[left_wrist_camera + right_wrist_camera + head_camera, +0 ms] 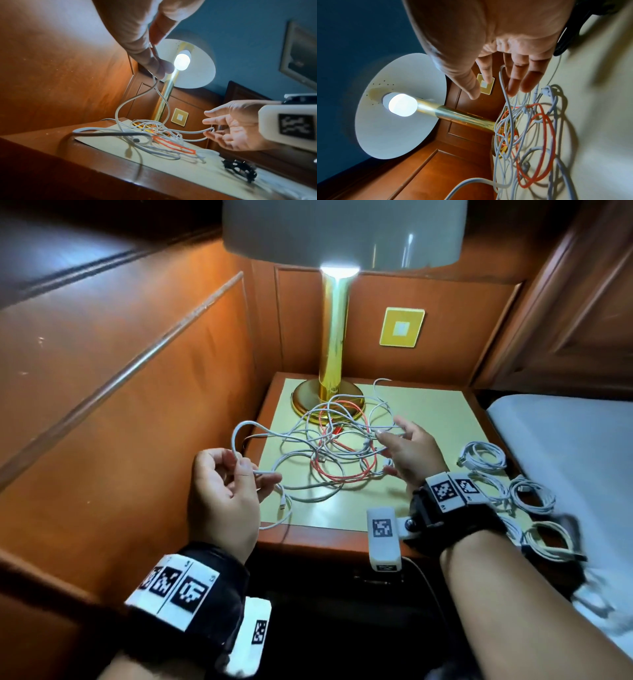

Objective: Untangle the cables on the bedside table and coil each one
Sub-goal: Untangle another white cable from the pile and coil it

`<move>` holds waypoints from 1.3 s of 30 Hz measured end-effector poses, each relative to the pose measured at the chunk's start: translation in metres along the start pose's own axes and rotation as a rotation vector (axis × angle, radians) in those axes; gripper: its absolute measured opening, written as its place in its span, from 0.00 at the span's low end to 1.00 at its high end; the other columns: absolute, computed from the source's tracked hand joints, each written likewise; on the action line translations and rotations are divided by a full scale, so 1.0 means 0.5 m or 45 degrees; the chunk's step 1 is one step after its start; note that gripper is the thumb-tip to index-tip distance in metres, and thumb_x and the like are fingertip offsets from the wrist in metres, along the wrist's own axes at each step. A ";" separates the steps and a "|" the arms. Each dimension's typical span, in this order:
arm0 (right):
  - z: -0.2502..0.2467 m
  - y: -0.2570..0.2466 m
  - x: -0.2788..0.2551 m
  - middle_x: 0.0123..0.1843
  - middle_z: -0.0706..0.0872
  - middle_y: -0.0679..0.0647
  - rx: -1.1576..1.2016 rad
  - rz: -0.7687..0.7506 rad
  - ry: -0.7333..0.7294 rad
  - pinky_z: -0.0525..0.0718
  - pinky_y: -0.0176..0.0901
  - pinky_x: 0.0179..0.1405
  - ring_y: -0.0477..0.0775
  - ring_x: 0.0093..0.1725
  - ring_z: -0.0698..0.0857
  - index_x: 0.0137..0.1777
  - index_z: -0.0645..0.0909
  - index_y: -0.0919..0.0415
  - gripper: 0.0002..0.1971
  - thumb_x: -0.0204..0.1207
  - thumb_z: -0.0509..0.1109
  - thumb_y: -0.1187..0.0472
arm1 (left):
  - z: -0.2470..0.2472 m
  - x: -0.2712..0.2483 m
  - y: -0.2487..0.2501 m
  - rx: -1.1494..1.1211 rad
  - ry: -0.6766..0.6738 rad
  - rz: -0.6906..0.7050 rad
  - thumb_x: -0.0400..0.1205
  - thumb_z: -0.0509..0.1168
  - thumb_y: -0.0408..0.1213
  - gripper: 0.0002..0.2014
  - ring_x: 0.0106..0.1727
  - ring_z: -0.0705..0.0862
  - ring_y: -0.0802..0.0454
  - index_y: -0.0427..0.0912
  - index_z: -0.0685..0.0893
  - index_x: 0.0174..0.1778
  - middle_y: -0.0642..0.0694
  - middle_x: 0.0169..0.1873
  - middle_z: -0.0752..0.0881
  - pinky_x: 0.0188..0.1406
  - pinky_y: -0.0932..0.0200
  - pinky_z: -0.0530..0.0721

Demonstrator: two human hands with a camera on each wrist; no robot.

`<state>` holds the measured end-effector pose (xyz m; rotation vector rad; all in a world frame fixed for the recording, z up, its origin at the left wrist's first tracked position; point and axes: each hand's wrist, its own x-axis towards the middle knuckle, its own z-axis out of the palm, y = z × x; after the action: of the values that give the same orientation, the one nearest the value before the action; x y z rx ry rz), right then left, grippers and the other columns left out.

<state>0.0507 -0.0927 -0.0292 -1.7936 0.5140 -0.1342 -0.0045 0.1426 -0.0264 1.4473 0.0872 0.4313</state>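
Untangling is under way. The left hand (219,491) pinches a raised white cable loop (239,433); the right hand (409,453), fingers spread and grasping nothing, reaches into the white-and-red tangle (339,446) on the bedside table (428,412). Next, the pinched strand likely needs threading free.

Lamp stem (334,337): polished gold metal, glossy. Wall panelling (137,364): varnished wood. Desk (428,419) top: matt cream. Cables (329,446): smooth plastic.

A lit brass lamp (334,337) (white shade) beside a white bed (565,446).
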 end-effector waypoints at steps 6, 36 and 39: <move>-0.004 0.009 -0.013 0.55 0.90 0.56 -0.197 -0.159 -0.033 0.82 0.41 0.47 0.53 0.52 0.87 0.66 0.86 0.63 0.14 0.83 0.68 0.61 | 0.019 0.030 -0.049 0.174 -0.063 -0.132 0.86 0.61 0.25 0.21 0.50 0.89 0.41 0.44 0.66 0.72 0.43 0.59 0.76 0.56 0.42 0.88; 0.045 -0.013 -0.134 0.52 0.93 0.43 -0.676 -1.235 -0.405 0.84 0.41 0.63 0.39 0.52 0.89 0.25 0.85 0.55 0.17 0.74 0.74 0.50 | 0.045 0.015 0.014 -0.028 -0.273 0.028 0.89 0.62 0.40 0.13 0.23 0.76 0.61 0.34 0.85 0.57 0.43 0.33 0.85 0.20 0.69 0.71; 0.044 -0.009 -0.131 0.48 0.93 0.48 -0.405 -1.001 -0.524 0.86 0.37 0.51 0.41 0.48 0.90 0.32 0.86 0.55 0.08 0.72 0.72 0.55 | 0.049 0.010 0.010 -0.093 -0.268 0.007 0.90 0.57 0.28 0.10 0.19 0.68 0.62 0.28 0.83 0.55 0.48 0.23 0.73 0.17 0.69 0.65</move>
<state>0.0012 -0.0453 -0.0199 -2.1770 -0.5083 -0.2228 0.0066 0.1216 -0.0174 1.4131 -0.1006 0.2816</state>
